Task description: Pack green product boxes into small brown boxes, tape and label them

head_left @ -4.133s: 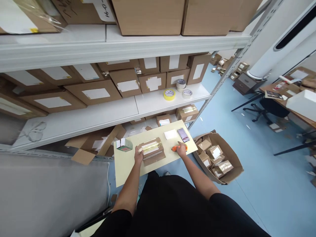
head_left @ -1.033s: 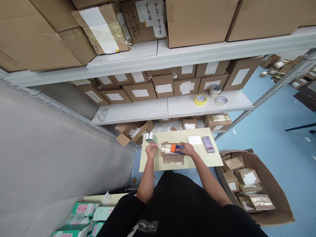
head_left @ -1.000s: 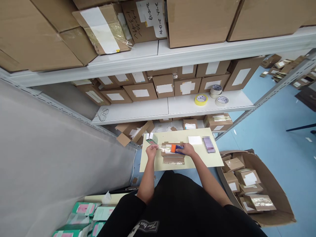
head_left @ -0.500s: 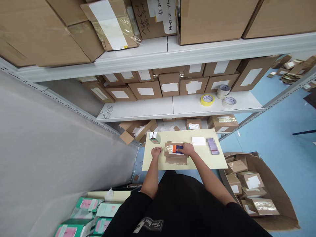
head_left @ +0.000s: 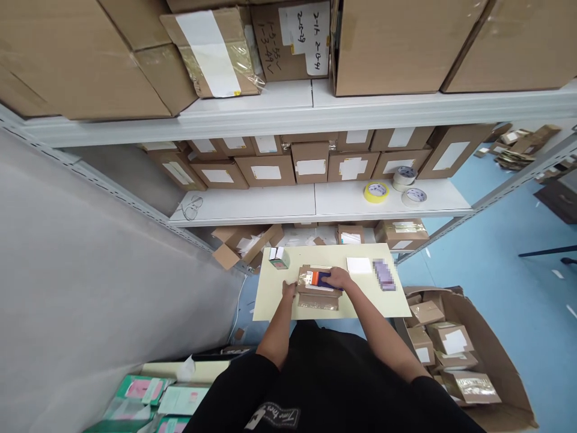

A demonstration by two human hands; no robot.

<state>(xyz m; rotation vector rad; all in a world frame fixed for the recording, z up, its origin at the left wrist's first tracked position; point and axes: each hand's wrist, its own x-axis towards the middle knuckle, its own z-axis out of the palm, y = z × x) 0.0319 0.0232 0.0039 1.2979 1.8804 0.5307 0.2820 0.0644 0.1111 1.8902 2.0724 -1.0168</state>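
Note:
On a pale yellow board (head_left: 270, 307) lies a small cardboard box (head_left: 319, 302), its taped front flap folded open toward me. My right hand (head_left: 338, 278) is closed on a flat dark blue, orange and white packet (head_left: 315, 278), which lies over the opening of the box. The palm and fingers cover the packet's right end. At the left edge of the box is my left hand (head_left: 289, 290), its fingers bent against the cardboard. A small green and white box (head_left: 279, 258) stands at the board's back left. White paper (head_left: 359, 265) and a blurred purple stack (head_left: 384, 275) lie to the right.
Ahead, a white shelf (head_left: 252, 207) carries labelled cartons (head_left: 265, 171), a yellow tape roll (head_left: 375, 192) and white tape rolls (head_left: 413, 196). A large carton of packed boxes (head_left: 505, 367) stands at right. Green and pink boxes (head_left: 139, 390) lie at lower left, beside a grey wall (head_left: 90, 270).
My left hand has come up against the left edge of the cardboard box. The packet in my right hand has shifted slightly left over the box. The view has tilted a little.

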